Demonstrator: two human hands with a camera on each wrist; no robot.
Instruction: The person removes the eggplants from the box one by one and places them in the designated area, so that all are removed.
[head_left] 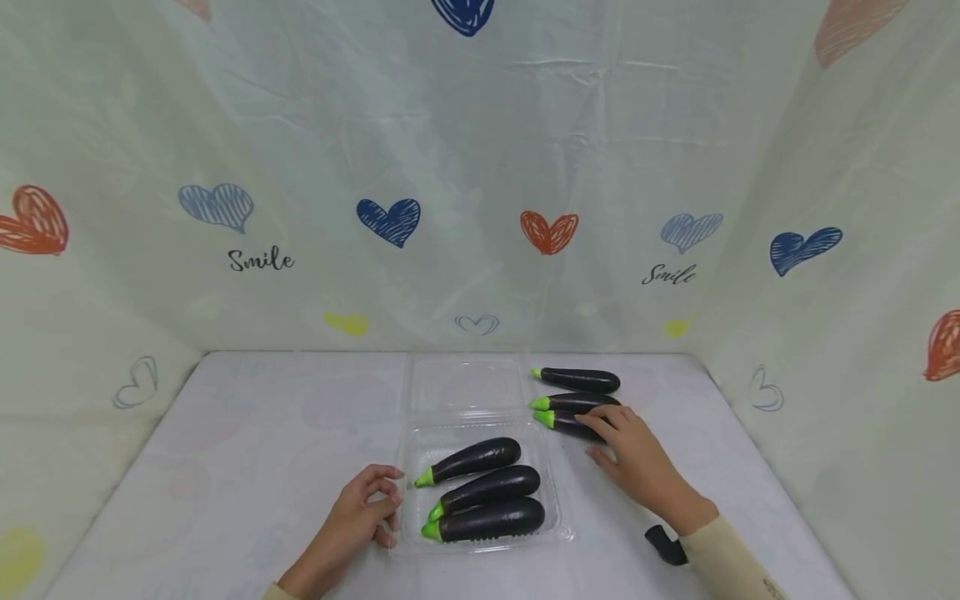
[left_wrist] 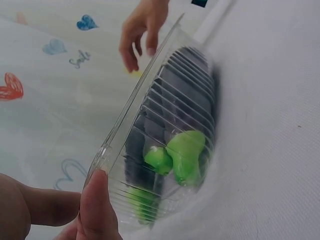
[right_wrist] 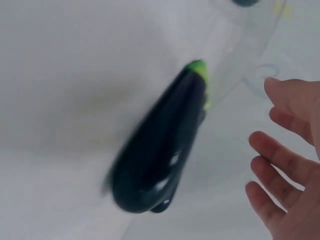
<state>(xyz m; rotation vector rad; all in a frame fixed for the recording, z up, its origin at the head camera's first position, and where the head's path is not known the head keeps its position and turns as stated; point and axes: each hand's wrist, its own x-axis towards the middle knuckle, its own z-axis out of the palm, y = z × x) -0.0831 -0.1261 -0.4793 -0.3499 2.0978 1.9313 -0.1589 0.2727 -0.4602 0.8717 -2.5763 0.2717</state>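
A clear plastic clamshell box (head_left: 551, 467) lies with its lid (head_left: 467, 383) folded back. Three dark eggplants (head_left: 487, 518) with green stem ends lie side by side in its base. My left hand (head_left: 362, 510) pinches the box's left rim between thumb and finger; in the left wrist view green stem ends (left_wrist: 186, 156) show through the ribbed wall. To the box's right lie three loose eggplants (head_left: 581, 381). Over the nearest eggplant (head_left: 566, 423) hovers my right hand (head_left: 637, 458), fingers apart. The right wrist view shows a gap between that hand and the eggplant (right_wrist: 155, 145).
A small black curved object (head_left: 666, 546), its kind unclear, lies by the right sleeve (head_left: 731, 558). White cloth covers the table (head_left: 247, 467). Behind and at both sides hangs a pale curtain (head_left: 480, 150) printed with hearts.
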